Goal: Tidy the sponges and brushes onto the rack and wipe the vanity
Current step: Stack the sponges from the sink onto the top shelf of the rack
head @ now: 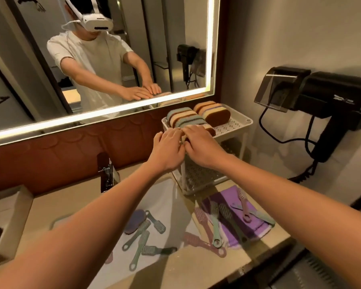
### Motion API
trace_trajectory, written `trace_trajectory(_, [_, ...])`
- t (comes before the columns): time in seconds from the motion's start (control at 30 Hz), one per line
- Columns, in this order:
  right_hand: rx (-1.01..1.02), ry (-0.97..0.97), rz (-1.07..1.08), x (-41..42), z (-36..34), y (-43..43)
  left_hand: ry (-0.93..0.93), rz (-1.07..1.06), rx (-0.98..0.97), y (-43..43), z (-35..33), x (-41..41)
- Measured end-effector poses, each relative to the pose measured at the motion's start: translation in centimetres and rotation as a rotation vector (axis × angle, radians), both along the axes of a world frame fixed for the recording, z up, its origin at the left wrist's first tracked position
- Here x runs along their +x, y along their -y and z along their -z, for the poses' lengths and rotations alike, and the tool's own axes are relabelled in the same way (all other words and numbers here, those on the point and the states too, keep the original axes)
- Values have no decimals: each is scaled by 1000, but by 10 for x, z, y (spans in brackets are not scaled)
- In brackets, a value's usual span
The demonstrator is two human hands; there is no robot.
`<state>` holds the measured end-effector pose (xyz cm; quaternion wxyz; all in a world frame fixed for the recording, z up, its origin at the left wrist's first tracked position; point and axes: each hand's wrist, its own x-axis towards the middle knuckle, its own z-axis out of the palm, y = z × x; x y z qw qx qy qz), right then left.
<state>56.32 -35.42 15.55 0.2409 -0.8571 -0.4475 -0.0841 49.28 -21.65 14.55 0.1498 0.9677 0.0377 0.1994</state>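
Observation:
A white perforated rack (pixel 236 125) stands on the vanity at the right of the mirror. Its top shelf holds several striped sponges (pixel 182 117) in a row and brown-sided sponges (pixel 214 113) behind them. My left hand (pixel 168 152) and my right hand (pixel 200 144) lie side by side, palms down, on the front sponges at the shelf's near edge, fingers pressing on them. Several brushes (pixel 140 236) lie in the white sink basin. Other brushes (pixel 227 215) lie on a purple cloth (pixel 256 226) below the rack.
A chrome tap (pixel 106 174) stands behind the sink. A black hair dryer (pixel 342 105) hangs on the right wall with its coiled cord (pixel 306 174) trailing down beside the rack. A beige tissue box (pixel 6 217) sits at the left. The lit mirror (pixel 104 59) fills the back wall.

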Motion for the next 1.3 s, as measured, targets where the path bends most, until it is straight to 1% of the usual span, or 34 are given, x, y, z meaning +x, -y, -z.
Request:
trace_trajectory(0.1, [35, 42, -21, -27, 14, -9, 18, -24, -23, -8, 15, -29])
trace_trajectory(0.2, [12, 101, -39, -48, 31, -16, 41, -38, -27, -16, 31, -57])
trace_trajectory(0.37, [-18, 66, -89, -81, 61, -26, 17, -110, -38, -27, 62, -95])
trace_trajectory(0.47, [-97, 45, -159, -99, 80, -29, -33, -130, -103, -35, 88, -116])
trace_trajectory(0.6, [-286, 35, -219, -114, 114, -38, -156, -151, -190, -50, 131, -149])
trace_trajectory(0.7, [-340, 13, -265, -125, 136, -45, -223, -201, -237, -58, 158, -169])
trace_trajectory(0.93, [-353, -85, -298, -142, 187, -78, -272, -275, -309, -73, 203, -197])
trace_trajectory(1.07, [-363, -176, -282, -145, 215, -90, -346, -322, -336, -82, 224, -201])
trace_trajectory(1.2, [-388, -261, -266, -147, 239, -101, -415, -433, -445, -95, 242, -205])
trace_trajectory(1.3, [-420, -332, -281, -144, 260, -111, -391, -494, -544, -106, 254, -203])
